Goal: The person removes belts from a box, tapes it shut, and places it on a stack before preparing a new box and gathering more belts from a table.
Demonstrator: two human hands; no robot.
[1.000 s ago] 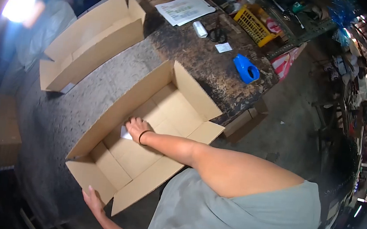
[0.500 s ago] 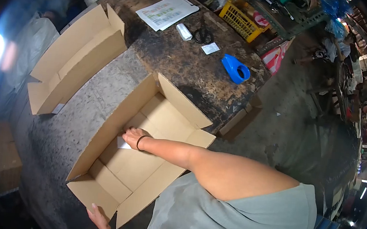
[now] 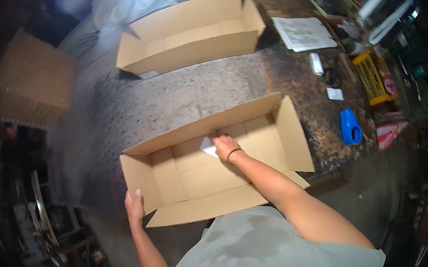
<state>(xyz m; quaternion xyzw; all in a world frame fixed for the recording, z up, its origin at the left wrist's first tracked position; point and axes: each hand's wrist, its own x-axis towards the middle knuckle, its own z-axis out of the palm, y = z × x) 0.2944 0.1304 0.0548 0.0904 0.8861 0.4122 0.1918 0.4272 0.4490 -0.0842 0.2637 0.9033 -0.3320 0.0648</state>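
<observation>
A dark surface (image 3: 191,98) fills the frame's middle, carrying an open cardboard box (image 3: 201,207) at centre and a second box (image 3: 201,52) at upper centre. At lower left, the person's left hand (image 3: 134,209) keeps a narrow grip on the nearer box's end; inside it, the right hand (image 3: 225,146), its grip unclear, touches white paper (image 3: 207,147).

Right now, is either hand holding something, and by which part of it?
The left hand seems to hold the near box by the edge of its end panel. The right hand lies on white paper inside; whether it grips this cannot be told.
</observation>
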